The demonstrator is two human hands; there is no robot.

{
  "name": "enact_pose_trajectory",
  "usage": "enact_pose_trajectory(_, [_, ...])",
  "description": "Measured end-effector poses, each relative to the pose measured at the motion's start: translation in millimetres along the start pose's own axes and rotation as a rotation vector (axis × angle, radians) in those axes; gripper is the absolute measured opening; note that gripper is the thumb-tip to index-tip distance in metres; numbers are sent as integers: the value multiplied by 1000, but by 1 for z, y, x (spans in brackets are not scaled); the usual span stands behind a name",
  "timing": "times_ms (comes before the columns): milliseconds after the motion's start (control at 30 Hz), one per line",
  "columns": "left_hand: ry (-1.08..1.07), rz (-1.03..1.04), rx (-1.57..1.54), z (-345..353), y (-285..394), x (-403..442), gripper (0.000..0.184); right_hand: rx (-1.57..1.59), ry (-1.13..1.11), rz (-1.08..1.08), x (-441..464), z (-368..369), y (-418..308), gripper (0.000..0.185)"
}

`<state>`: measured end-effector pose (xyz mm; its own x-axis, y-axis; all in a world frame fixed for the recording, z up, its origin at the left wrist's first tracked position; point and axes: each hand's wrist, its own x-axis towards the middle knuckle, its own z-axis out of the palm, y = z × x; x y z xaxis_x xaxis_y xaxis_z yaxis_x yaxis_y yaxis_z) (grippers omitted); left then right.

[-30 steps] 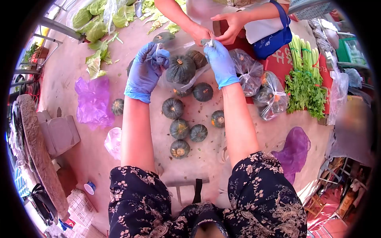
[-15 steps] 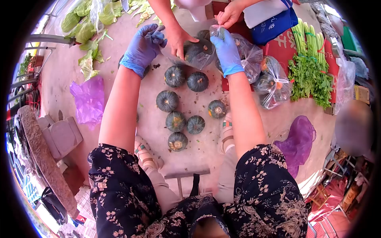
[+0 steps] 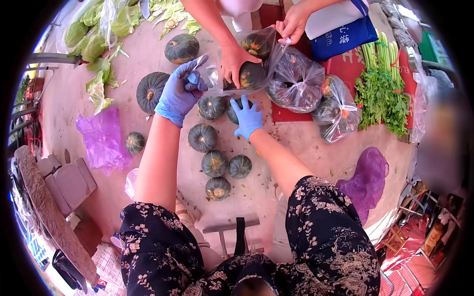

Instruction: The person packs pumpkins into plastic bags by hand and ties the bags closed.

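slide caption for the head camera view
Gloved right hand on a green squash, left hand beside a clear bag of squashes

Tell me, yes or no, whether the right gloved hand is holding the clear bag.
No, the right hand is spread over a pumpkin outside the clear bag.

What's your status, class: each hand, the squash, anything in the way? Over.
Left hand curled by clear bag, grip unclear. Right hand spread over green squash. Another person's hand crowds the bag.
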<state>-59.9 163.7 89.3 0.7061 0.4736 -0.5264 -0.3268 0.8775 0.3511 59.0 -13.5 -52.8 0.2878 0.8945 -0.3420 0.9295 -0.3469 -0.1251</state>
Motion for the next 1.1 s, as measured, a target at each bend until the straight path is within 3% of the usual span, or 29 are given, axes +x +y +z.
enact_pose_trajectory(67, [-41,13,-35,-3,-1,-4,44,43,-106,25,11,19,7,86])
enact_pose_trajectory(100, [-39,-11,-46,-2,0,-5,34,87,-92,69,12,12,5,88])
enact_pose_trajectory(200, [12,-22,-57,-5,0,-1,34,765,-131,134,34,27,26,88])
enact_pose_trajectory(233, [-21,-33,-68,-10,3,1,35,1278,-437,139,28,-2,30,81])
enact_pose_trajectory(333, [-85,-10,-110,-11,8,-5,36,1946,-619,-140,1,-81,26,80])
enact_pose_trajectory(400, [-137,2,-148,-15,11,-5,39,2002,-638,-282,4,-117,30,79])
enact_pose_trajectory(467, [-119,2,-99,-12,10,-7,40,2055,-517,-310,19,-137,24,70])
enact_pose_trajectory(533, [-5,0,-38,2,7,-16,41,2219,-380,-146,43,-130,11,66])
enact_pose_trajectory(567, [29,-4,3,7,6,-18,41,2259,-332,-144,55,-124,2,50])
enact_pose_trajectory(667, [50,-9,24,14,-8,-18,41,2257,-453,353,77,-106,-23,40])
enact_pose_trajectory(700, [123,13,36,24,-11,-20,32,2243,-403,372,84,-99,-35,30])
enact_pose_trajectory(800, [-44,19,-179,7,-7,-10,14,2048,-300,576,80,-91,-28,29])
enact_pose_trajectory(833, [-96,18,-208,4,-2,-9,9,1960,-192,502,75,-92,-26,28])
enact_pose_trajectory(900, [61,75,-169,6,2,-8,11,1777,13,355,58,-93,-30,27])
enact_pose_trajectory(933, [142,103,-147,8,5,-7,12,1544,170,174,50,-89,-32,27])
enact_pose_trajectory(967, [-307,25,-287,-17,8,1,11,1300,311,5,40,-79,-35,27])
enact_pose_trajectory(1000, [-247,43,-227,-12,8,2,13,1045,440,-157,30,-73,-38,28])
enact_pose_trajectory(1033, [-187,61,-167,-4,8,2,16,972,400,-224,17,-78,-41,27])
enact_pose_trajectory(1100, [-88,94,4,2,9,4,24,860,563,-303,1,-77,-47,22])
